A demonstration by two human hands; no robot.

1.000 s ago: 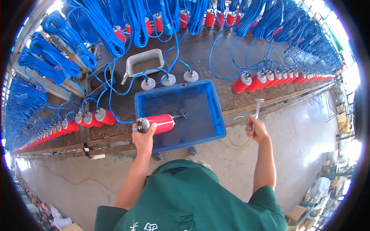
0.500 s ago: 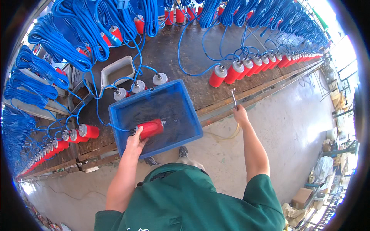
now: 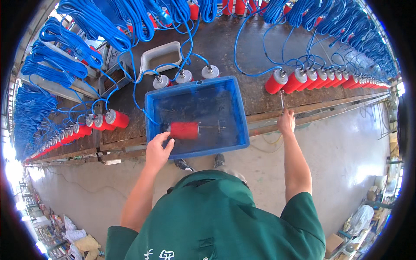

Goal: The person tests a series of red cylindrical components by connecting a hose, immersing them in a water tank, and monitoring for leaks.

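Note:
A red cylinder (image 3: pixel 184 130) with a thin metal rod at its right end lies level in the blue tub (image 3: pixel 197 153), in dark liquid. My left hand (image 3: pixel 158 148) is at the cylinder's left end, thumb and fingers apart; whether a fingertip touches it I cannot tell. My right hand (image 3: pixel 286 122) is closed around a slim metal rod-like tool (image 3: pixel 282 100), whose tip points up toward the row of red cylinders on the right. A pale yellow hose (image 3: pixel 264 149) hangs below that hand; whether it joins the tool is unclear.
Behind the tub stand silver-topped cylinders (image 3: pixel 183 76) and a white tray (image 3: pixel 161 58). Rows of red cylinders (image 3: pixel 277 82) line the dark bench (image 3: pixel 216 47) on both sides. Coiled blue cables (image 3: pixel 93 19) hang along the back and left, their leads crossing the bench.
My left hand has loosened from the red cylinder, which was tilted in its grasp and now lies level. My right hand still holds the tool. The whole view has shifted.

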